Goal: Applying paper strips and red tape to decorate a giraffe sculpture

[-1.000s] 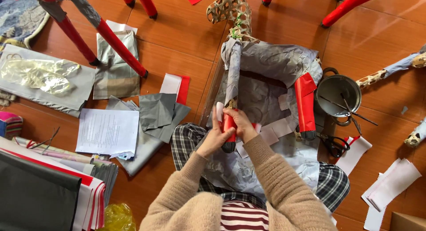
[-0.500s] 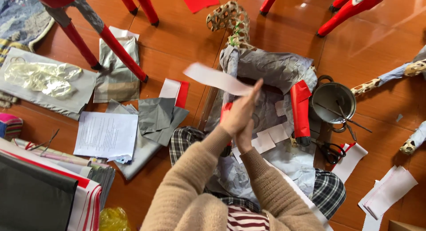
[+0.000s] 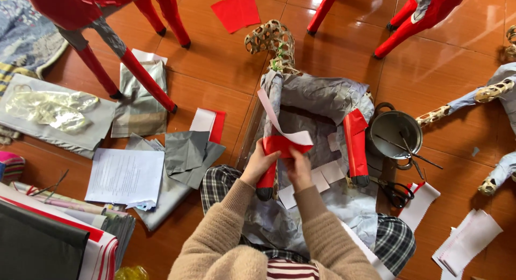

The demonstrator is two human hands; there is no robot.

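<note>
Pressing glossy red paper strip (image 3: 285, 143) (white-backed) around grey leg (image 3: 272, 105)

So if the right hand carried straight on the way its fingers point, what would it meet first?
The right hand points up the frame, pinching the red-and-white paper strip. Past that, it would probably meet the grey papered body of the animal frame first, though depth is hard to judge from above.

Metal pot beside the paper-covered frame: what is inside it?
Inside the metal pot lie thin sticks, probably brush handles, leaning over the rim. Any contents on its dark bottom cannot be seen.
</note>
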